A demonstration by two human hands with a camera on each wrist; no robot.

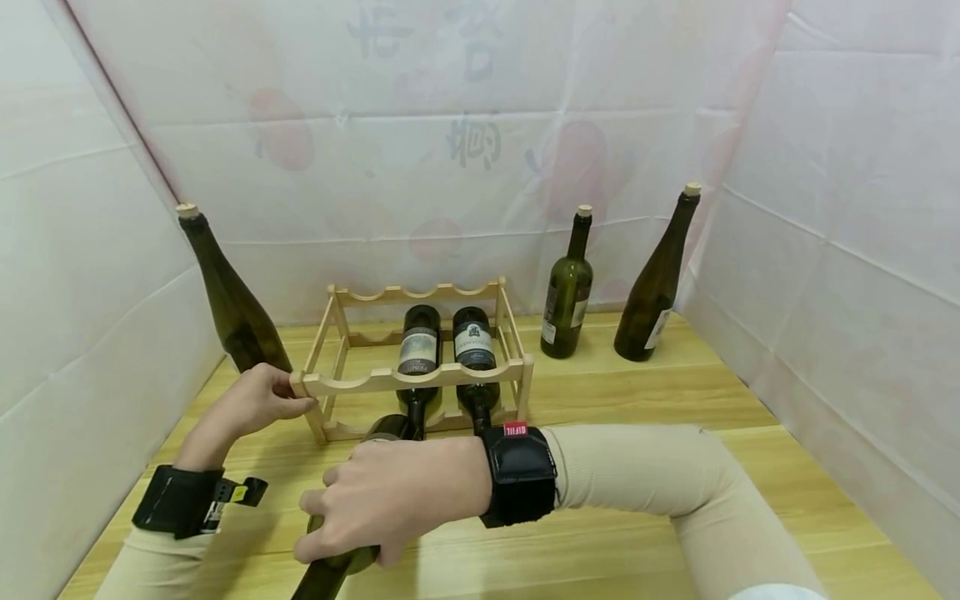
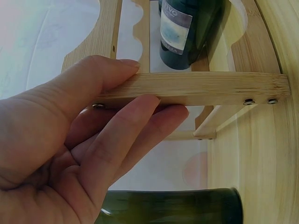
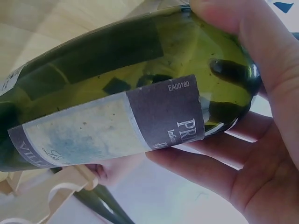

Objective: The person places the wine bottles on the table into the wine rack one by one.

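A light wooden wine rack (image 1: 367, 384) stands on the table, with two dark wine bottles, a left one (image 1: 418, 350) and a right one (image 1: 474, 343), lying in its right-hand slots. My left hand (image 1: 258, 404) pinches the rack's left side bar (image 2: 201, 87) at the front corner, thumb on one face and fingers on the other. In front of the rack, my right hand (image 1: 401, 492) grips a green wine bottle (image 3: 93, 130) near its shoulder. That bottle is tilted, its neck pointing down toward me and its base toward the rack. The right hand covers much of it in the head view.
A tall corked bottle (image 1: 236, 308) stands behind my left hand. Right of the rack are a shorter corked bottle (image 1: 566, 308) and a tall dark one (image 1: 654, 304). White sheet walls (image 1: 480, 192) enclose the wooden table (image 1: 630, 425) at the back and sides.
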